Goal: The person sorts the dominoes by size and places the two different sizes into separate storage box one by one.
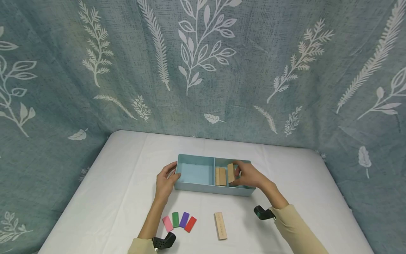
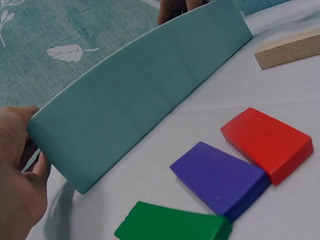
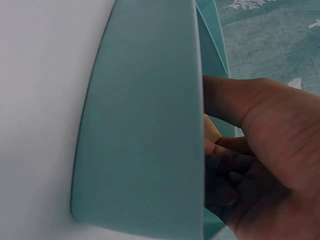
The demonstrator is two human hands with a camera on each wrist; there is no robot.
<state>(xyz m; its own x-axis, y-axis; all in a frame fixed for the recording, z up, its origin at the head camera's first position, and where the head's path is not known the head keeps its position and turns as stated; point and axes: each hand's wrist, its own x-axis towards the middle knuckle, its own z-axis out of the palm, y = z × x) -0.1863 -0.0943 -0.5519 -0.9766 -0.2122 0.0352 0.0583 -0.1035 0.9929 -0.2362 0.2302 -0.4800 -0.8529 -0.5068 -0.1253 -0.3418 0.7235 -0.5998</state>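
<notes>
- Head view: the person's right grip (image 1: 248, 174) pinches a wooden block (image 1: 231, 173) in the right compartment (image 1: 223, 163) of a blue-green box (image 1: 209, 188).
- The left grip (image 1: 165, 181) holds the box's left end, thumb at the rim.
- Two more wooden blocks (image 1: 222, 176) sit side by side next to the divider (image 1: 214, 163), left of the pinched one.
- In front of the box, a pink block (image 1: 168, 224), green block (image 1: 176, 219), purple block (image 1: 184, 219) and red block (image 1: 190, 224) lie close together on the white tabletop (image 1: 123, 165), near the left forearm (image 1: 150, 222).
- To their right lies a marked wooden bar (image 1: 220, 226).
- A leaf-patterned curtain (image 1: 241, 95) hangs behind.
- From the right wrist, the box's wall hides most of the pinched block; from the left wrist, it hides the contents.
</notes>
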